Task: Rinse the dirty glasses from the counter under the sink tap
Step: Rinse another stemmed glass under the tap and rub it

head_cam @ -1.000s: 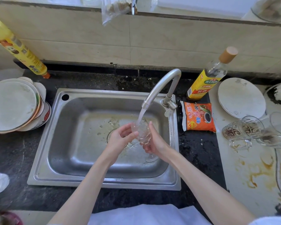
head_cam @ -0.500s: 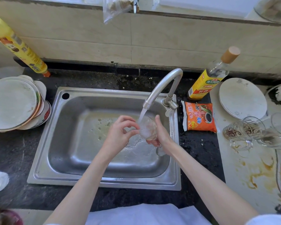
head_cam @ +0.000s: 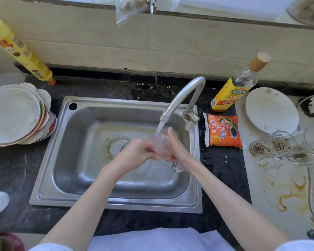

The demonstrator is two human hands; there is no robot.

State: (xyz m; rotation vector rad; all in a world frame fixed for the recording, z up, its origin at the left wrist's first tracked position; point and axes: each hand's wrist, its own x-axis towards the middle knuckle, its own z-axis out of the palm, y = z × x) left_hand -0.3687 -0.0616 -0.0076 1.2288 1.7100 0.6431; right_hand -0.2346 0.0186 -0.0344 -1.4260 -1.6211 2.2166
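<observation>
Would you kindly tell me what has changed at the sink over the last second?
The left hand has turned over the glass, knuckles now up, rubbing it under the tap stream. The right hand keeps its grip on the glass. Water keeps running; the dirty glasses on the counter have not moved.

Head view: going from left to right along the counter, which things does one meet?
Stack of plates → sink → glass under the tap → orange packet → white plate → dirty glasses.
</observation>
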